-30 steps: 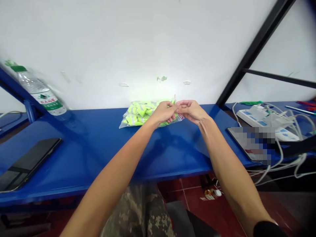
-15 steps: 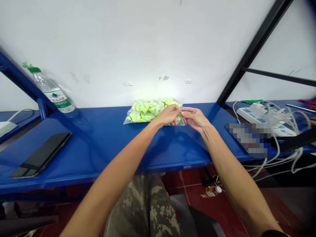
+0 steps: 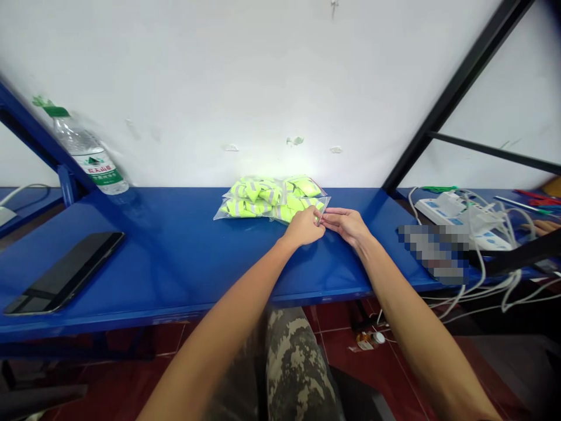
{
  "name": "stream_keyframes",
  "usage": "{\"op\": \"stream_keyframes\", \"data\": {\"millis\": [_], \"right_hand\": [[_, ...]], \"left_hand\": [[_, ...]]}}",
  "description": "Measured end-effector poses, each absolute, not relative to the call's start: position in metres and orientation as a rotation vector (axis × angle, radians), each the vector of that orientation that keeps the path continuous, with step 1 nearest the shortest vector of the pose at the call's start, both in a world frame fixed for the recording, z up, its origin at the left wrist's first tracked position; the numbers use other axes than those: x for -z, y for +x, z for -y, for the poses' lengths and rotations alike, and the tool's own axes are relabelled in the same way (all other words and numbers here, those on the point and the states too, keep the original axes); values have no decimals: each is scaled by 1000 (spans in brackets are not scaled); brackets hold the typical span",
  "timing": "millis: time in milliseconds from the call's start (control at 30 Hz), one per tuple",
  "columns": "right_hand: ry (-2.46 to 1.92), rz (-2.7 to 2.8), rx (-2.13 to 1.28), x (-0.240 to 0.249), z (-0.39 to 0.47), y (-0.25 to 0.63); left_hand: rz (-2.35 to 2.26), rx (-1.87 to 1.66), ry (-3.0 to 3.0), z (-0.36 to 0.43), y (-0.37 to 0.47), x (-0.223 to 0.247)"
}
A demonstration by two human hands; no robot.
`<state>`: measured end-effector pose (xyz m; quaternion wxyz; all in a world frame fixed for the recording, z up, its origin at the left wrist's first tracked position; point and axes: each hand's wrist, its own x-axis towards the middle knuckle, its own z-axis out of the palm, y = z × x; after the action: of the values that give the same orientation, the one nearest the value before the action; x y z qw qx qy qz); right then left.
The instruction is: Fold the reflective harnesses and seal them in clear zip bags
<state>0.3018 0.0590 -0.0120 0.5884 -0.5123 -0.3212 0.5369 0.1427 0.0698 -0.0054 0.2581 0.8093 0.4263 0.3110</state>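
Observation:
Clear zip bags packed with neon-yellow, grey-striped strips lie grouped at the back of the blue table, close to the wall. At the near right corner of the front right bag, my left hand is closed, pinching the plastic edge. My right hand meets it there, its thumb and fingertips pressed together on the same open-end edge of the bag. Exactly how the fingertips grip the plastic is partly hidden.
A water bottle with a green cap stands at the back left. A black phone lies at the front left. On the right are a pixelated flat object, a power strip with white cables, a black frame bar and another person's hand.
Both hands have slid down along the bag's right edge to its near corner, uncovering more of the front right bag. The view has shifted slightly.

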Motion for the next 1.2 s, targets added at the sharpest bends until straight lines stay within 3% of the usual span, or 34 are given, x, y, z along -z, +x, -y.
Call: {"op": "stream_keyframes", "data": {"millis": [233,633,1200], "right_hand": [[-1197,775,-1216,14,-60,298],[-1052,843,-1261,11,-52,297],[-929,1004,-1252,2,-44,293]], "left_hand": [[-1369,-793,2366,-63,150,9],[-1217,-677,2529,-53,128,-6],[-1014,-915,2210,-58,120,-9]]}}
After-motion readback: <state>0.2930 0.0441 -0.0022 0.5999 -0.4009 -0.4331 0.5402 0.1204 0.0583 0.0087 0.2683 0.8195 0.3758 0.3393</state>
